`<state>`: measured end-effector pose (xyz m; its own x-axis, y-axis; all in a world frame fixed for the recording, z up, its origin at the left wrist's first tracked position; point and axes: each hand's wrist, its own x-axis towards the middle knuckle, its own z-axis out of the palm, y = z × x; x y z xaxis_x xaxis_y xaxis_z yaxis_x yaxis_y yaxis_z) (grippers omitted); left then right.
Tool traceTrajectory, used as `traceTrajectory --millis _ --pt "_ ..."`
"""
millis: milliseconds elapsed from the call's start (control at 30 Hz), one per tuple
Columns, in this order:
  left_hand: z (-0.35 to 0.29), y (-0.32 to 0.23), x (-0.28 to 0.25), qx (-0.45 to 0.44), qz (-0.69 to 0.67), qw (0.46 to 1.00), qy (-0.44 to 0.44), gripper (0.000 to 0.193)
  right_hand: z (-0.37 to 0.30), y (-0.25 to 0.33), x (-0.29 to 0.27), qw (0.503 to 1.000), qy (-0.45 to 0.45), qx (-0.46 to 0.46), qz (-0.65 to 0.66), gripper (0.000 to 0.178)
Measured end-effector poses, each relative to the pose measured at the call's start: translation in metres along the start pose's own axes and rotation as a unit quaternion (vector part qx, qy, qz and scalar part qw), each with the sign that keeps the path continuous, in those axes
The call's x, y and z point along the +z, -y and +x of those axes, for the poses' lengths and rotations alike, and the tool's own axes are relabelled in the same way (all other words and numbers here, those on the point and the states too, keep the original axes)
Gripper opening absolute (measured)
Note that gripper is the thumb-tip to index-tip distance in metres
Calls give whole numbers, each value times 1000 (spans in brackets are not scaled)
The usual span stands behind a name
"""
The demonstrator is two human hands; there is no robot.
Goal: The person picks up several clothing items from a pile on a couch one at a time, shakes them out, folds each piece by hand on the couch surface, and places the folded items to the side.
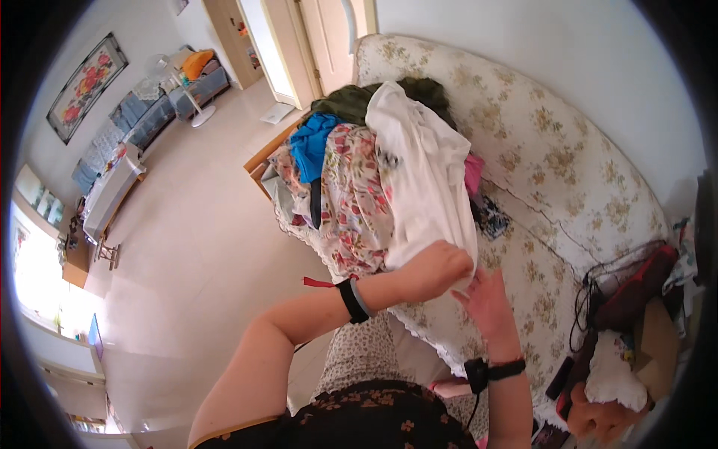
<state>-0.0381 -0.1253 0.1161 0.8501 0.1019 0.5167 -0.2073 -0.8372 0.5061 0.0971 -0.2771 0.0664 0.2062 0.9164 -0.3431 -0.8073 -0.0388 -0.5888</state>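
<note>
A long white cloth garment (422,172) lies stretched out over a heap of clothes on the sofa. My left hand (437,271) is closed at its near end, gripping the cloth there. Just to the right, my right hand (490,305) has its fingers apart, close to the same corner of the garment; whether a fingertip touches it is unclear. Left of the white garment lies a floral cloth (353,194) with red and pink print. Beside that are a bright blue garment (313,144) and, behind, a dark green one (344,102). A pink piece (473,173) peeks out on the right.
The flower-patterned sofa (553,157) curves along the wall. At its right end sit a dark red bag (647,280), cables, a cardboard piece (658,340) and a brown plush-like item (598,415). A white standing fan (200,112) and another sofa (161,112) are far left.
</note>
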Motion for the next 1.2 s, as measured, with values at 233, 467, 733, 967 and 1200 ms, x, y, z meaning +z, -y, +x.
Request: traceTrajectory --millis 233,467,733,967,1200 --pt "-57 -3 36 -112 -35 993 -11 57 -41 30 31 991 4 -102 -86 37" --pt "-70 -23 77 -245 -354 902 44 87 -101 72 70 979 57 -194 3 40" --pt "-63 -63 96 -80 -419 902 -63 75 -148 98 94 945 24 -316 -77 32" --pt "-52 -50 87 -184 -302 933 72 34 -164 107 85 915 -2 -360 -182 54" --pt "6 -30 3 -286 -482 812 -161 23 -177 109 28 845 -144 -313 -410 68"
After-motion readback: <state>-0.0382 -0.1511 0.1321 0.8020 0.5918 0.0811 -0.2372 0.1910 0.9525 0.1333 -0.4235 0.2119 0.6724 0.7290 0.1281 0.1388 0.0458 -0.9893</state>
